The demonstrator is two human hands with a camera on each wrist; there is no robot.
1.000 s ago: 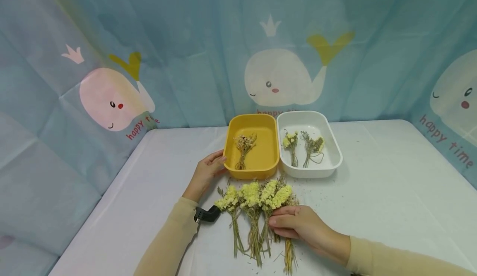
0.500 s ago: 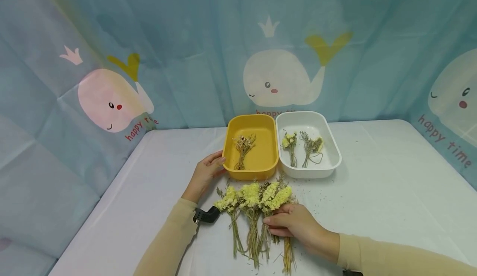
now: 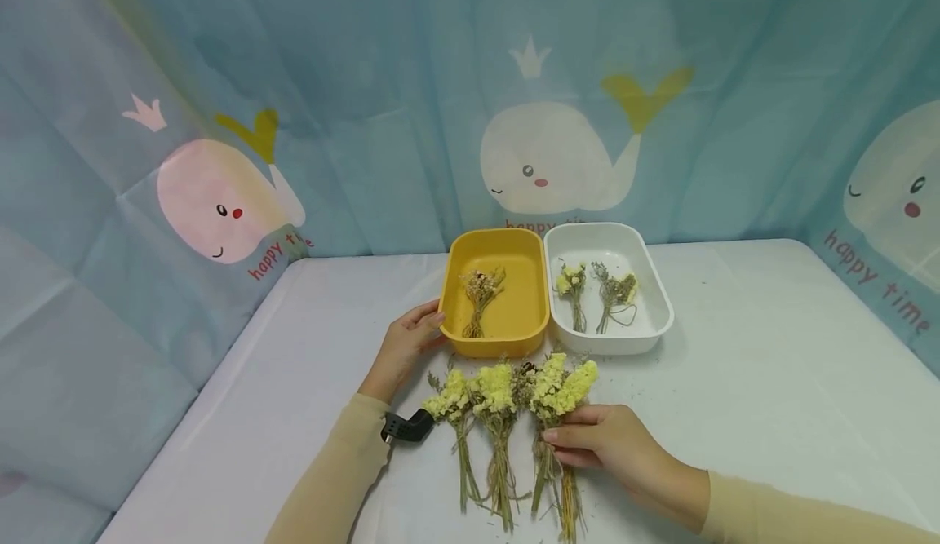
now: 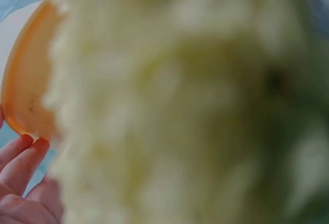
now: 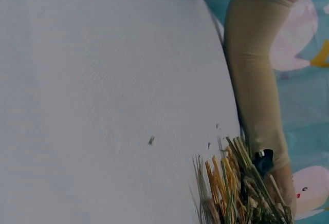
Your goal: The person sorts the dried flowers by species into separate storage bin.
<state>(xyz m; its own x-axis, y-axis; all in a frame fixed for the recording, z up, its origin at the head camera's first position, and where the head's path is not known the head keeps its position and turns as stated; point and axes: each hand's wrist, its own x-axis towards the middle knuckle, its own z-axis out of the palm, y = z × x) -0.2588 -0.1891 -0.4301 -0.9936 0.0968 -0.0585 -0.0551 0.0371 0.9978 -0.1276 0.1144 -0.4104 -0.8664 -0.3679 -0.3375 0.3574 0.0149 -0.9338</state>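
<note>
Flowers lie in both boxes, left hand touches the yellow one, right hand pinches a bunch, and others remain.

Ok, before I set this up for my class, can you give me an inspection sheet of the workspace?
Surface: white table, flat.
Job's things: yellow tray with one brownish dried bunch; white tray beside it with two bunches showing some yellow; a row of yellow-flowered bunches in front of the trays.
Clutter: small plant crumbs on the table.
Hands: left hand touches the yellow tray's side; right hand pinches the rightmost yellow-flowered bunch by its stems.
Cables: nothing seen.
Surroundings: blue curtain with printed whales.
</note>
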